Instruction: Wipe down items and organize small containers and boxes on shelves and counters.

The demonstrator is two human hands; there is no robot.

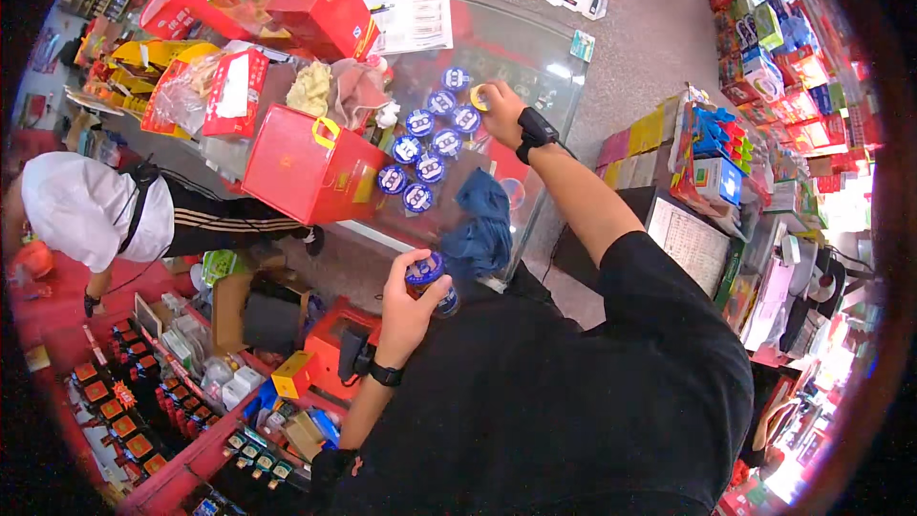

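Note:
My left hand (406, 306) grips a jar (445, 299) with a blue printed lid, close to my body. My right hand (503, 113) reaches over the glass counter (526, 46), fingers on a small yellow ring-shaped item (478, 98), perhaps a tape roll. Beside and beneath that hand is a group of several blue-lidded jars (429, 168), standing close together. A dark blue cloth (482, 218) lies crumpled at the counter's near edge, between my two hands.
A red gift box (311, 161) with a yellow loop (326, 131) on it stands left of the jars. Behind lie rags (356, 89), a printed sheet (412, 11) and another red box (322, 7). A person (100, 208) bends at left. Stacked cartons (648, 143) stand right.

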